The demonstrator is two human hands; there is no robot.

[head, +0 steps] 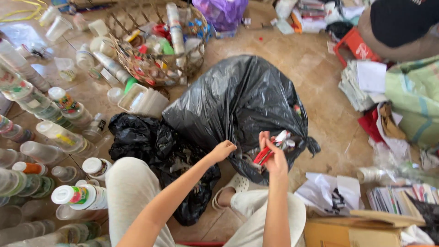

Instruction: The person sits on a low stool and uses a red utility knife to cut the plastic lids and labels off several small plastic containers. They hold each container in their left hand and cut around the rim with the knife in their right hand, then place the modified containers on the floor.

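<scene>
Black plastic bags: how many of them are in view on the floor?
2. A large full black bag lies in the middle, at both hands; a smaller crumpled black bag lies left, beside the knee. Others may be hidden.

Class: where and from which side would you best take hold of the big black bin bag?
Probably the gathered rim of the big black bin bag, from the near side. The left hand already pinches the slack there; the rest bulges full and smooth.
</scene>
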